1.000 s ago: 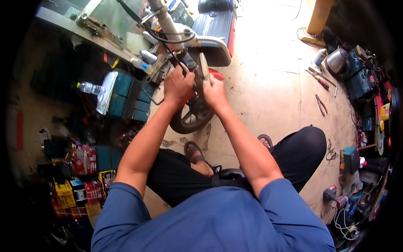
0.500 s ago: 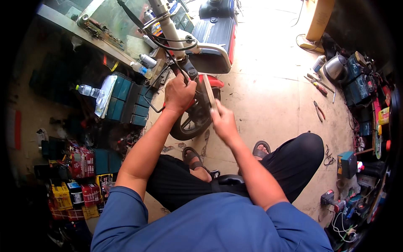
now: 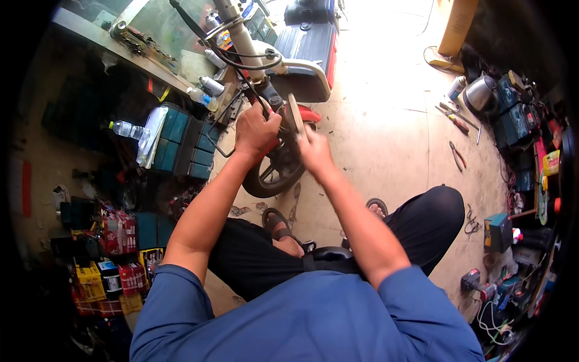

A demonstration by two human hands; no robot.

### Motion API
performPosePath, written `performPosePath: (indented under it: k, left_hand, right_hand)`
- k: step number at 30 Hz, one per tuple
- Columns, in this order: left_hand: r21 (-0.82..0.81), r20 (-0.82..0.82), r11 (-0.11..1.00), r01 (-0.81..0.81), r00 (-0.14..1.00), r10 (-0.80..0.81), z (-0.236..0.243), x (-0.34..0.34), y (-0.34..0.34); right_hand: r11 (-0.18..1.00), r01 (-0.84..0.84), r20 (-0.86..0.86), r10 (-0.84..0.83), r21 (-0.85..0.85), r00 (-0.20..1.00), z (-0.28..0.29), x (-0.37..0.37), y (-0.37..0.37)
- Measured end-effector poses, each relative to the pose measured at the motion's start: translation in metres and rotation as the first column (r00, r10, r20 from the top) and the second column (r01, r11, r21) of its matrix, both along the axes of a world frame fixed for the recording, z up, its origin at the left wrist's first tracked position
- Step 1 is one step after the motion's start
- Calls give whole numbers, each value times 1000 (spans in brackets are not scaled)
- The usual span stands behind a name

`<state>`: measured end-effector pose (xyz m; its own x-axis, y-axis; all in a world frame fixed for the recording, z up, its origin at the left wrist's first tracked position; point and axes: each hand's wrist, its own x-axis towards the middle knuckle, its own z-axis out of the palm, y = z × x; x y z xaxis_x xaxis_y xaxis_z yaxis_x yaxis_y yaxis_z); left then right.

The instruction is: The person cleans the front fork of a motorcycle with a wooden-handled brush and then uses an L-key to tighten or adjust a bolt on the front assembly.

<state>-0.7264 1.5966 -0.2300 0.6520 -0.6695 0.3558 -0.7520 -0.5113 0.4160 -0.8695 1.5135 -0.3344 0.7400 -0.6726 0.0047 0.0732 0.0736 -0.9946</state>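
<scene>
Ahead of me stands a small scooter, its pale steering column [image 3: 244, 45] running down to a black fork and a front wheel [image 3: 271, 181] under a red mudguard [image 3: 310, 114]. My left hand [image 3: 256, 130] is closed at the fork, just above the wheel; its fingers hide whatever they grip. To its right, my right hand [image 3: 315, 151] is wrapped round the lower part of a pale flat bar-shaped tool [image 3: 295, 111]. The bar slants up and away beside the fork, its far end near the scooter's deck. Whether it touches the fork, I cannot tell.
A bent black metal rod [image 3: 218, 146] sticks out left of the wheel. Teal battery-like boxes [image 3: 172, 142] and a water bottle [image 3: 126, 130] are at left. Pliers [image 3: 457, 157], a screwdriver [image 3: 455, 122] and a metal kettle [image 3: 480, 93] lie or stand on the right, near a cordless drill [image 3: 476, 283].
My right hand has moved up and slightly left with the bar, closer to my left hand. The left hand stays at the fork.
</scene>
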Motion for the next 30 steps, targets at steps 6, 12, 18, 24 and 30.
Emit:
performPosePath:
  k: [6, 12, 18, 24, 30]
  left_hand:
    - [5, -18, 1000, -9, 1000, 10, -9, 2, 1]
    - [104, -29, 995, 8, 1000, -5, 3, -3, 5]
    - [31, -136, 995, 91, 987, -86, 4, 0, 8]
    - [-170, -427, 985, 31, 898, -102, 7, 11, 6]
    - [-127, -396, 991, 47, 913, -94, 18, 14, 9]
  right_hand:
    - [998, 17, -71, -13, 63, 997, 16, 0, 10]
    - [990, 96, -41, -100, -102, 994, -7, -26, 38]
    - [996, 57, -109, -48, 76, 993, 13, -89, 32]
    - [971, 153, -54, -145, 184, 988, 18, -105, 30]
    - [972, 233, -64, -235, -29, 970, 7, -124, 45]
